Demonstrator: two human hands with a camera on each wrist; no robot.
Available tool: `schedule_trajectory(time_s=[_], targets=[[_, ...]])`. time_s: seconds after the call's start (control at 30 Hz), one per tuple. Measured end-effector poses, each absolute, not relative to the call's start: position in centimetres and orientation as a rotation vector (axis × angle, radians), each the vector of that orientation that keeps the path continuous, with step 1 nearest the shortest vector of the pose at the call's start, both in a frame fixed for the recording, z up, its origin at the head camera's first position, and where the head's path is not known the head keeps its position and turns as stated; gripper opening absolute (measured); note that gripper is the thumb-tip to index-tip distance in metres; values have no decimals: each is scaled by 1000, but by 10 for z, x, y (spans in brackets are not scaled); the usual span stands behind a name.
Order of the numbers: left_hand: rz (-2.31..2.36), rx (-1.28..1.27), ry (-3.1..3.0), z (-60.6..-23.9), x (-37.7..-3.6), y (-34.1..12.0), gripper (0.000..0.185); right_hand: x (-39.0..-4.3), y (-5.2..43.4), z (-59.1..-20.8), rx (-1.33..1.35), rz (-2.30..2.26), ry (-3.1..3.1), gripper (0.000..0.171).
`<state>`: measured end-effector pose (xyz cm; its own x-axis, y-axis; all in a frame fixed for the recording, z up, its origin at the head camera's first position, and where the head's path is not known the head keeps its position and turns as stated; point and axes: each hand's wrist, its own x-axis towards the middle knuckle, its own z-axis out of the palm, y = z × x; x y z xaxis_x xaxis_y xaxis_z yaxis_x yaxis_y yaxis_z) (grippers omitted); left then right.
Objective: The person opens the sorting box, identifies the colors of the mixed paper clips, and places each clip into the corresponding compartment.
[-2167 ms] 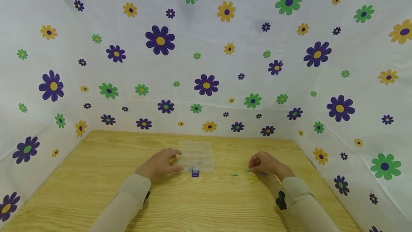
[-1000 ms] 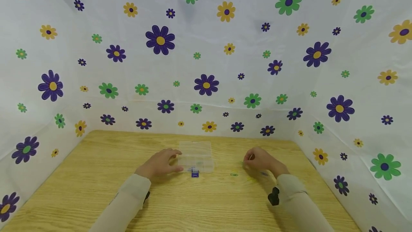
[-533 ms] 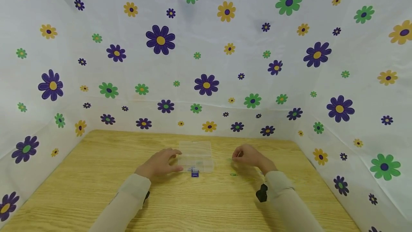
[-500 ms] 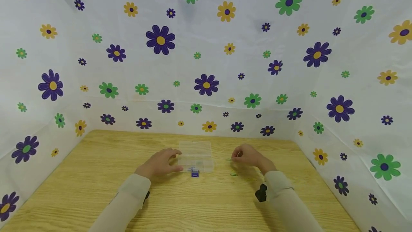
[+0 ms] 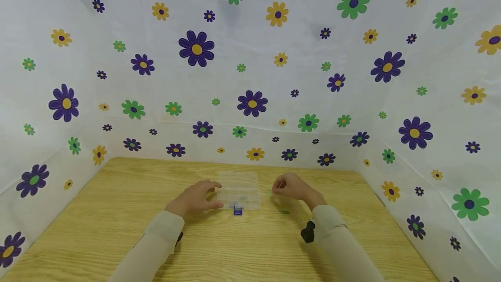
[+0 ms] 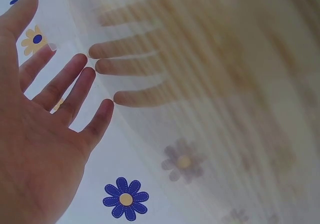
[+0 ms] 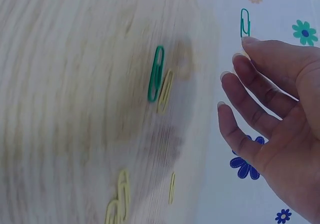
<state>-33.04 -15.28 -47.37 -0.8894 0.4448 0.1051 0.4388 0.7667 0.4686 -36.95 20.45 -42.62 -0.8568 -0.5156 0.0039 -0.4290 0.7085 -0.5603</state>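
Sorting step in hand: right hand pinches a green paper clip just beside the clear organizer box, which the left hand steadies with relaxed fingers. Next move, judged: lowering it precisely into a compartment.

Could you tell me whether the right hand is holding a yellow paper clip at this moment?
No, the right hand pinches a green paper clip at its fingertips, while the yellow paper clips lie on the wooden table.

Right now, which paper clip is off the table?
The green paper clip pinched in the right hand; the other green clip and the yellow ones lie on the table.
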Motion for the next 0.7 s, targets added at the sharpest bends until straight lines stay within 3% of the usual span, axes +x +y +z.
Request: schedule_trajectory(time_s=[0.7], targets=[[783, 757, 2939, -473, -329, -154, 70, -379, 163, -414, -860, -813, 2709, 9]])
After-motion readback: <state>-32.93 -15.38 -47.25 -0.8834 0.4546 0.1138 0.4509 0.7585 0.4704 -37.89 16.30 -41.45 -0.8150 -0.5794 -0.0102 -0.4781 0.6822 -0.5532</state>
